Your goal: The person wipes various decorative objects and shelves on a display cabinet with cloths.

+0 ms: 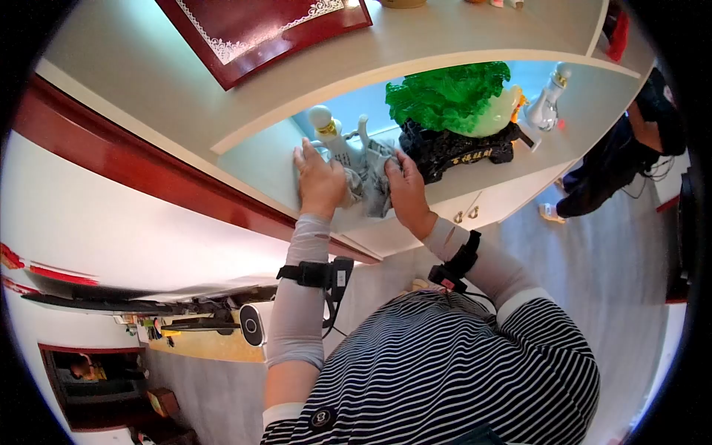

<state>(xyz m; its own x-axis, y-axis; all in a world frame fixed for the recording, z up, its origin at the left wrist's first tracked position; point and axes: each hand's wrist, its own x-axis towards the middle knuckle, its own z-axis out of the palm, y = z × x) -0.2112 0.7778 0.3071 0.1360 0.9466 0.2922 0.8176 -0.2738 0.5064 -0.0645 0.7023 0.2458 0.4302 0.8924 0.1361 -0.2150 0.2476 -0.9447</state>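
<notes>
- The bare left hand [320,185] lies with its fingers extended, close against the left side of the cloth; whether it grips anything beneath the palm cannot be told.
- The bare right hand [410,194] is closed at the thumb and fingers, pinching the opposite side of the cloth.
- The crumpled grey fabric cloth [377,184] lies directly between the two hands, its longer hang running from the back towards the front edge of the white shelf [482,178].
- Just behind the cloth, near the shelf's left end, is the white bottle with a gold collar and round white top [326,130]. Its long axis looks upright, leaning leftward in the wide lens; the left hand is the nearer one.
- A slim white upright piece [363,126] rises just right of the bottle; its lower part is hidden.
- Beyond the right hand, the black carved base with gold characters [460,157] carries the glossy green-and-white cabbage ornament [452,96].
- Farthest out, a second white bottle [545,104] stands towards the shelf's right end.
</notes>
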